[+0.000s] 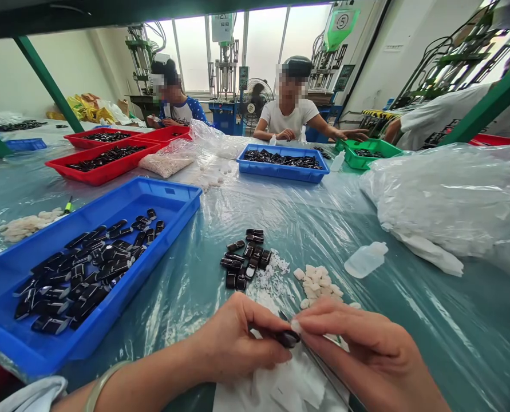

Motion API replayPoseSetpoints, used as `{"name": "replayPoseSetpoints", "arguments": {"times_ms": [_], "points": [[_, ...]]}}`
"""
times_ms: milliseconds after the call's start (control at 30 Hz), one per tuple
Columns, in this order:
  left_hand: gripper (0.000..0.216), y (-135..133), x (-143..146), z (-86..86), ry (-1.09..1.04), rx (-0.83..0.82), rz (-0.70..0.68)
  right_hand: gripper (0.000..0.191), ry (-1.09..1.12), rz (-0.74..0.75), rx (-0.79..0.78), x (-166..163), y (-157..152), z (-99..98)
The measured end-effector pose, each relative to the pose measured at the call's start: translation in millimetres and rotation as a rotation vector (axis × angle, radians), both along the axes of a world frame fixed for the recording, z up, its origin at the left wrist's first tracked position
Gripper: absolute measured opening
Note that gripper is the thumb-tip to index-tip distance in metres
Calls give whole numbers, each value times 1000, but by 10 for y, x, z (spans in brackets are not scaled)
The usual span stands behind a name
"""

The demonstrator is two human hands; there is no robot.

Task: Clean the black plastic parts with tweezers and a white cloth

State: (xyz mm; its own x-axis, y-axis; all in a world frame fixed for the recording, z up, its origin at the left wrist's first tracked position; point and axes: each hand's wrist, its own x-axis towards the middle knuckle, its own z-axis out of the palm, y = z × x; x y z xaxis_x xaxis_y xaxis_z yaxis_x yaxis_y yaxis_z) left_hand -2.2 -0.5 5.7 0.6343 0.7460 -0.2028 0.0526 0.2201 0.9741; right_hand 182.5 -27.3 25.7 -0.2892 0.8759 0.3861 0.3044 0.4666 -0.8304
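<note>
the left hand (241, 340) has its grip pinched on a glossy black oblong piece (289, 339), its end jutting toward the right hand (366, 346), whose grip pinches a small white wad (296, 326) beside it.

Round black fan (251, 106) below tall pale windows (261, 43); green-and-white hopper (337, 33) marked 5, high at right; bulky clear plastic sheeting (447, 194) on green, film-covered tabletop (447, 326).
</note>
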Motion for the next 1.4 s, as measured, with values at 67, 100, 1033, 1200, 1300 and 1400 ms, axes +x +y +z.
{"name": "replayPoseSetpoints", "arguments": {"times_ms": [67,100,1033,1200,1300,1400], "points": [[16,-7,-5,-3,7,-39,-25,26,-12,40,38,-14,7,1],[16,-9,-8,-5,12,-52,-32,27,-22,52,60,-22,15,-1],[12,-3,-13,-14,85,-34,-51,27,-160,80,130,-70,50,-64],[11,-3,-20,5,70,-43,-27,24,-137,61,26,-66,35,-77],[10,-1,-22,12,74,-52,-5,26,-115,76,-6,-73,45,-87],[10,-3,-22,-4,83,-59,8,26,-75,91,-35,-82,52,-108]]}}
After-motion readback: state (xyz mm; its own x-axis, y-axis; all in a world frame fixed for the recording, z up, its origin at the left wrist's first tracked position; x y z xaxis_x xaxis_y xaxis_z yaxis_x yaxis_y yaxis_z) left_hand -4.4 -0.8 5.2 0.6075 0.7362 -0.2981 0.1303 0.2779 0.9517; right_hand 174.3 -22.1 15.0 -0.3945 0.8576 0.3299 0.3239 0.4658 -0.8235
